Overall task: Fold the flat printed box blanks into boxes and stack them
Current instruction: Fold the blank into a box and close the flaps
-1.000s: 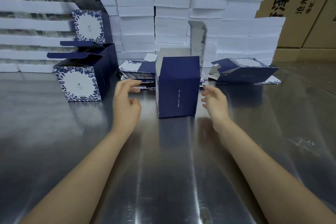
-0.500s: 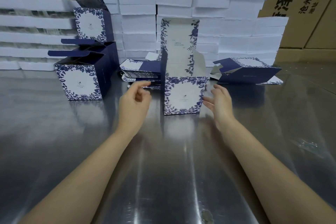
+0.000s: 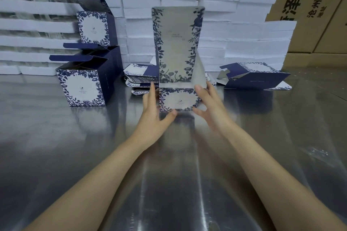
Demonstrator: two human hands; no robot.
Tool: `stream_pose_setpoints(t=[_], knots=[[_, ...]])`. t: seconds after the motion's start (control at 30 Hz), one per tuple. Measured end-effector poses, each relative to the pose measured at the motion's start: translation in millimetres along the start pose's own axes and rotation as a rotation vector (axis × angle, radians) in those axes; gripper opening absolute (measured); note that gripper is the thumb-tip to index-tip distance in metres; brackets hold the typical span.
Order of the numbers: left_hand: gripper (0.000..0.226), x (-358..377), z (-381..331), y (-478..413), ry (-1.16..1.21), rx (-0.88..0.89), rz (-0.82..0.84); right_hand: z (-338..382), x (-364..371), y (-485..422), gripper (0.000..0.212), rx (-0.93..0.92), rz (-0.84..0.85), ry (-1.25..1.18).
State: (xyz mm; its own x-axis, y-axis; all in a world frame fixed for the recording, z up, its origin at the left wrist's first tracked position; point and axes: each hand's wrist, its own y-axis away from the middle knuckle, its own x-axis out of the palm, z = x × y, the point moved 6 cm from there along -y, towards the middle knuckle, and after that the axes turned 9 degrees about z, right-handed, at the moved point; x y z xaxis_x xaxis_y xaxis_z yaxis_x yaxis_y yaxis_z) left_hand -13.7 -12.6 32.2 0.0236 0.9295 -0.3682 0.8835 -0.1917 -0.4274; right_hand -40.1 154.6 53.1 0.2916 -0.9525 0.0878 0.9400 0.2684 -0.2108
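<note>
Box at centre of table, lid flap upright. Left hand against its left side, right hand against its right side. Pile of flat blanks behind box, slightly left. Lower folded box further left, upper folded box stacked above. Half-folded box lying right. Stacked packs along back; cartons behind, right.

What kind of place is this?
Probably a packing workshop or warehouse: white stacks at the back, big cartons, and a steel table with folded boxes and flat blanks.
</note>
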Motion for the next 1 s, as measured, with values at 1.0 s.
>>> stream_pose_setpoints(t=[1.0], knots=[[0.023,-57,5,-1,0.34,-0.157,-0.546,37,-27,24,0.036,-0.25,-0.457,0.174]])
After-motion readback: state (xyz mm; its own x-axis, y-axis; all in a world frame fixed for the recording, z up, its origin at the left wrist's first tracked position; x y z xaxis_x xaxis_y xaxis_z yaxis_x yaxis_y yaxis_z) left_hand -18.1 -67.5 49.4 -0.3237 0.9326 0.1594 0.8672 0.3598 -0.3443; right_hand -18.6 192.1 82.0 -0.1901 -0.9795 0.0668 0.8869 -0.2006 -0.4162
